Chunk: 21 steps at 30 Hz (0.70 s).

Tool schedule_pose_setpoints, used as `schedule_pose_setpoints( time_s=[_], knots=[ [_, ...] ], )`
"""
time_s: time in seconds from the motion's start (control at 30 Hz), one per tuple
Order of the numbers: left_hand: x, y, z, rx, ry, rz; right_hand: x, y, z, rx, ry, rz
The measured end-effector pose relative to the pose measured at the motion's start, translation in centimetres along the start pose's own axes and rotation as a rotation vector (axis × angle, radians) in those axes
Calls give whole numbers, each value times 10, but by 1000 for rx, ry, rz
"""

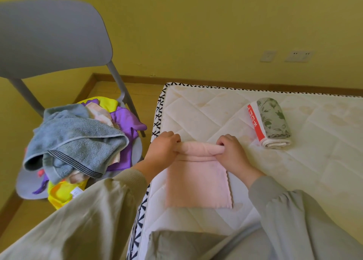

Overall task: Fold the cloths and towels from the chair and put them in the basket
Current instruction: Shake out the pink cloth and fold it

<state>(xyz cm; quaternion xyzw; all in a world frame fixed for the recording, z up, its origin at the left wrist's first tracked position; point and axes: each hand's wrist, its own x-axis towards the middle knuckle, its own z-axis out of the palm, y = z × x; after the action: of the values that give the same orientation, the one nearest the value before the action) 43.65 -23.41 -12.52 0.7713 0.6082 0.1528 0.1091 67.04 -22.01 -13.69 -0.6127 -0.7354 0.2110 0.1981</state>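
A pink cloth [198, 183] lies flat on the white quilted mattress [314, 161], its far edge rolled into a tube. My left hand [163, 147] grips the roll's left end and my right hand [231, 149] grips its right end. Two rolled cloths lie together farther right on the mattress: a green floral one [273, 118] and a white one with a red stripe [257, 126]. The grey chair [53, 39] at the left holds a pile of unfolded cloths, with a grey-blue towel [78, 141] on top of purple [125, 122] and yellow [60, 195] ones. No basket is in view.
The mattress edge with black-and-white trim [157, 118] runs between the chair and the pink cloth. Wooden floor and skirting lie behind the chair, below a yellow wall with two sockets [286, 56].
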Motion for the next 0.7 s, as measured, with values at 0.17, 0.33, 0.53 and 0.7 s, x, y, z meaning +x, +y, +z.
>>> schedule_pose_setpoints(
  time_s=[0.17, 0.33, 0.53, 0.7],
  knots=[
    [-22, 7, -6, 96, 55, 248, -12, -1, -7, -290, -89, -205],
    [-37, 8, -9, 191, -14, 392, -22, 4, -13, -396, -273, -223],
    [-50, 4, -3, 208, 64, 366, -26, 1, -11, -337, -315, -126],
    [-39, 10, 8, 89, -187, 79, -26, -4, -8, -224, -326, -32]
  ],
)
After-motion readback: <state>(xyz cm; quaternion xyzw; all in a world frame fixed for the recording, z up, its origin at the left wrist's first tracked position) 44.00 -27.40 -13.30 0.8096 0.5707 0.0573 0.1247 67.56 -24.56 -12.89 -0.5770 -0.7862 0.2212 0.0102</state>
